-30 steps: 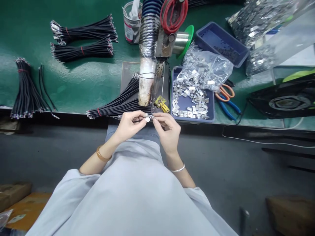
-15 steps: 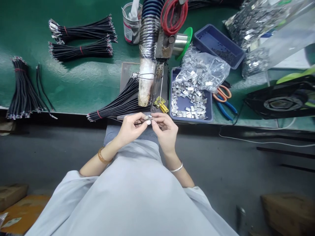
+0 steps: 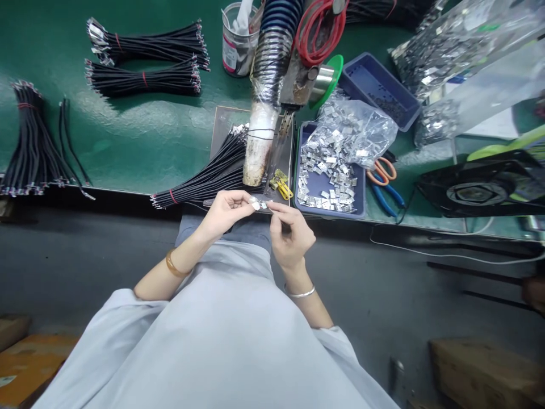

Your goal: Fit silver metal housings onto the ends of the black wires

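Observation:
My left hand and my right hand meet just in front of the green bench's front edge. Both pinch a small silvery metal clip between their fingertips, and a thin black wire seems to run from it under my left hand. A tied bundle of black wires lies just beyond my left hand. A blue tray of several loose metal clips sits beyond my right hand. A wrapped upright tool stands between the bundle and the tray.
More black wire bundles lie at the far left, another bundle at the left edge. A tin, a second blue tray, bags of clips, orange-blue pliers and a fan crowd the right.
My hands have stayed together on the clip. My right hand has dropped slightly and turned, while the view has shifted a little to the left.

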### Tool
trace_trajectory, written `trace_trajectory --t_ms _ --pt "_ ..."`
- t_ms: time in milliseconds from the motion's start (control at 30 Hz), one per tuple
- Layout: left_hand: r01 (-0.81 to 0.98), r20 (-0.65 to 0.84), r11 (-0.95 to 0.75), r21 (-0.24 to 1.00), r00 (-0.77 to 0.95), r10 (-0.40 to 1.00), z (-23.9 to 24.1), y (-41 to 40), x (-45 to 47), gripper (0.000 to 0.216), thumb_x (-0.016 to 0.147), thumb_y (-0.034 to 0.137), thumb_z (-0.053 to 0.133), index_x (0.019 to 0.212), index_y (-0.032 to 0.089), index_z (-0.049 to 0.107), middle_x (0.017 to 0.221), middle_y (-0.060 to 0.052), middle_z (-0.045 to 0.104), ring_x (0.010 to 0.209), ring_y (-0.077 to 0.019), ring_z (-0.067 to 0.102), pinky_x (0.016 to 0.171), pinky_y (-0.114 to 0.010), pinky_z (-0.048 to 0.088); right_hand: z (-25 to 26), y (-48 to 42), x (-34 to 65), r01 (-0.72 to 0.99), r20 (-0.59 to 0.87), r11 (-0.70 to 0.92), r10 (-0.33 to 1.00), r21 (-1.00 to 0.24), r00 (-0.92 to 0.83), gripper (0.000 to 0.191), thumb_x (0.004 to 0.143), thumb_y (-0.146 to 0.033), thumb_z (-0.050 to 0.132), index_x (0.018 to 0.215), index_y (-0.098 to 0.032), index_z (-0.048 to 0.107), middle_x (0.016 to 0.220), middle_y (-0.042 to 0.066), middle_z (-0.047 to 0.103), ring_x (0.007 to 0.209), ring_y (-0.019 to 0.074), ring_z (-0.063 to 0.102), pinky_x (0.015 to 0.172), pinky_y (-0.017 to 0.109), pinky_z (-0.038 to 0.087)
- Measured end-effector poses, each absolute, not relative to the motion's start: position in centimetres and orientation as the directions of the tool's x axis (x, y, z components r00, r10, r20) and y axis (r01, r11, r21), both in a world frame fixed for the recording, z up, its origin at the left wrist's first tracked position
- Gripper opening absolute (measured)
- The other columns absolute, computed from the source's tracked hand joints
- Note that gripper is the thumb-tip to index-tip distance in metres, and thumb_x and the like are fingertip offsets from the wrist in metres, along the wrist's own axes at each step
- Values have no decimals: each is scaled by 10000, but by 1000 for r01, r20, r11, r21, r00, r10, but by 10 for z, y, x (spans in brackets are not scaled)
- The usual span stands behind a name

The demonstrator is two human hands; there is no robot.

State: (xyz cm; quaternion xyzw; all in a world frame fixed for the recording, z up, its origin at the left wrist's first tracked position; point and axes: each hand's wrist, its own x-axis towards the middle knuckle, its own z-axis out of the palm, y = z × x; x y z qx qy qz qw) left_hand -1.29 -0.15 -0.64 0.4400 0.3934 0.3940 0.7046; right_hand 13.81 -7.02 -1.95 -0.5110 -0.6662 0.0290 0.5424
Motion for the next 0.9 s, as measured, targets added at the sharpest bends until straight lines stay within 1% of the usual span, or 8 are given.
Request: trace_trajectory --t_ms 100,167,267,400,467,667,800,900 --pt "-256 -200 307 917 369 907 -7 -1 -9 205 620 309 881 639 147 758 645 -12 715 603 -102 599 634 -224 493 -22 -66 137 573 617 400 746 -715 250 96 953 -144 621 901 -225 630 974 55 809 887 184 802 736 302 663" --pt "-264 -191 297 918 364 912 -7 -1 -7 191 639 316 869 649 150 773 655 -19 731 611 -110 617 664 -238 515 -22 -64 137 566 603 392 759 -725 246 98 938 -141 643 887 -224 628 986 62 811 912 189 803 764 312 668" --pt "-248 -181 272 930 334 925 -7 -1 -6 191 641 326 867 666 153 789 676 -26 748 629 -124 631 669 -248 524 -20 -62 139 640 662 440 735 -630 146 135 911 -106 662 878 -231 623 1005 67 819 919 188 805 796 314 670" --pt "-224 -156 226 948 291 944 -6 -1 -4 209 645 343 860 653 153 772 680 -23 746 630 -128 630 652 -248 529 -18 -60 142 728 742 498 670 -471 22 183 890 -63 666 891 -235 604 1008 73 825 881 181 811 747 276 669" --pt "-214 -141 200 956 264 954 -6 -1 -2 206 644 337 853 648 152 762 645 -9 723 602 -122 609 622 -242 518 -18 -59 142 732 754 515 657 -446 -2 188 892 -62 664 898 -236 597 1014 71 826 882 182 812 744 273 671" --pt "-165 -115 146 975 182 977 -5 -4 4 155 662 285 798 643 142 741 543 35 590 512 -74 456 499 -204 359 -18 -57 140 681 682 446 724 -581 108 141 930 -93 623 891 -226 597 1140 90 804 970 200 804 801 323 678" --pt "-165 -88 112 980 148 985 -4 -7 7 165 696 297 756 633 148 729 571 21 617 538 -84 462 522 -210 379 -16 -55 139 678 653 416 747 -606 126 121 934 -121 633 878 -227 619 1113 73 808 934 198 805 789 323 677" --pt "-128 -70 84 988 108 992 -4 -8 8 175 713 307 730 635 150 729 567 22 586 549 -88 444 522 -217 358 -14 -54 138 676 648 413 751 -611 127 113 933 -132 641 877 -230 632 1137 72 802 901 195 804 800 340 681"
